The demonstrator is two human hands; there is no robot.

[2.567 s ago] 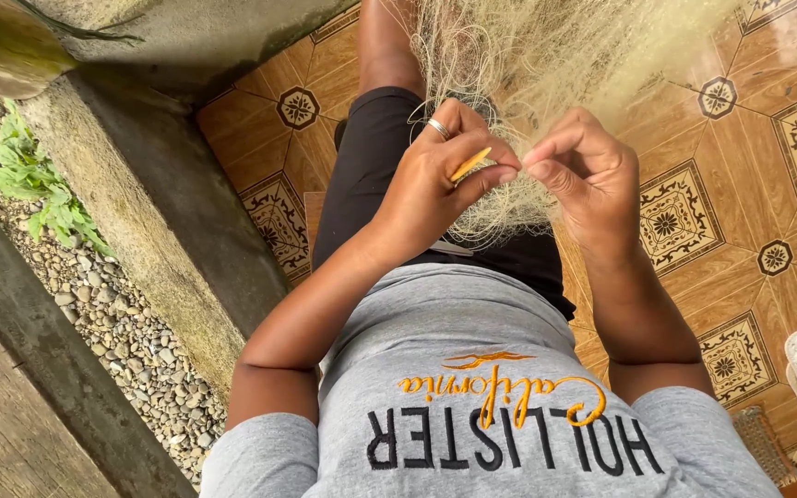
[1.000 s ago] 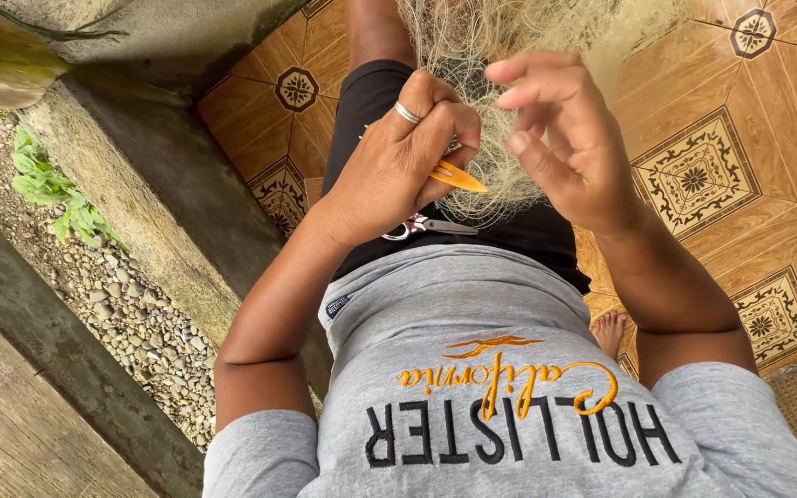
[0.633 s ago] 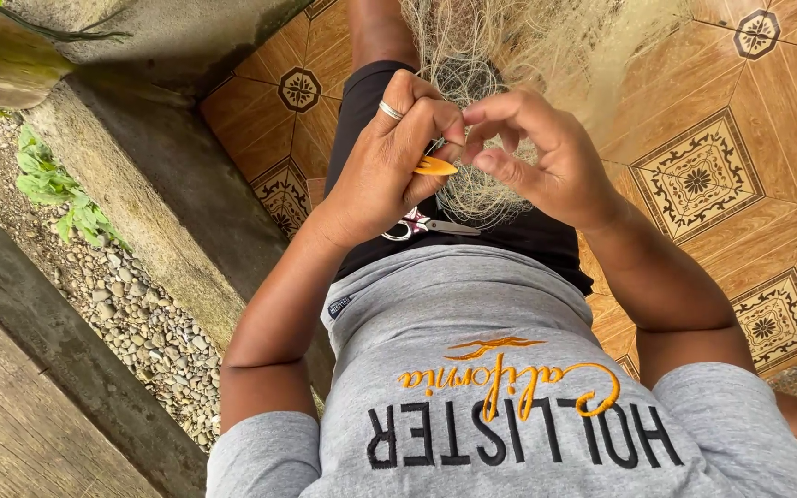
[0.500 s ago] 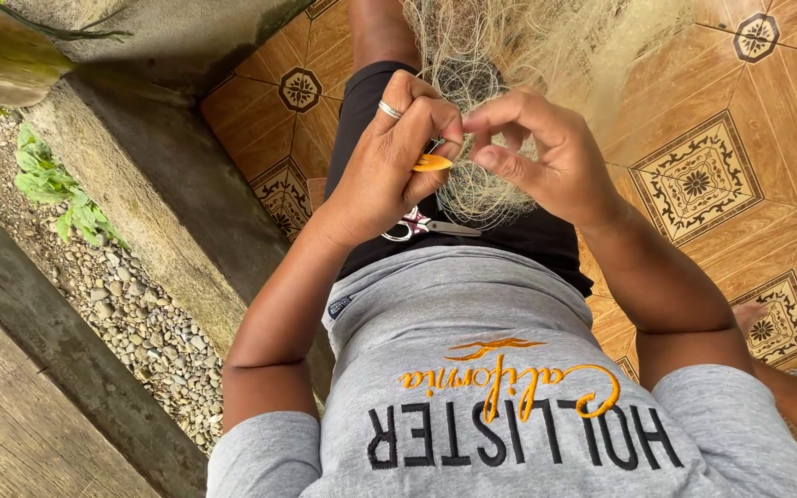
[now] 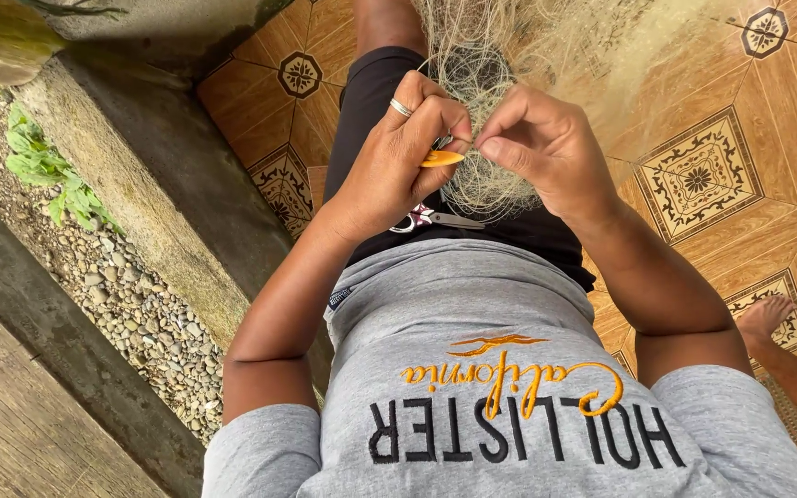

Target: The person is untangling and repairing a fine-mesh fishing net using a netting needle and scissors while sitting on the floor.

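My left hand (image 5: 397, 161), with a ring on one finger, is shut on a small orange netting needle (image 5: 442, 159). My right hand (image 5: 546, 148) pinches strands of a pale, fine fishing net (image 5: 546, 46) right at the needle's tip, so the two hands' fingertips touch. The net hangs from above and drapes over my lap and black shorts. Small scissors (image 5: 435, 219) lie on my lap just under the left hand, partly hidden by it.
A concrete ledge (image 5: 140, 175) runs along my left, with gravel (image 5: 131, 304) and green plants (image 5: 43, 166) beyond it. Brown patterned floor tiles (image 5: 721, 175) lie to the right. Another person's bare foot (image 5: 767, 315) rests at the right edge.
My right hand, raised with spread fingers a second ago, has come down and pinched the net against the needle. The left hand has kept its grip on the needle.
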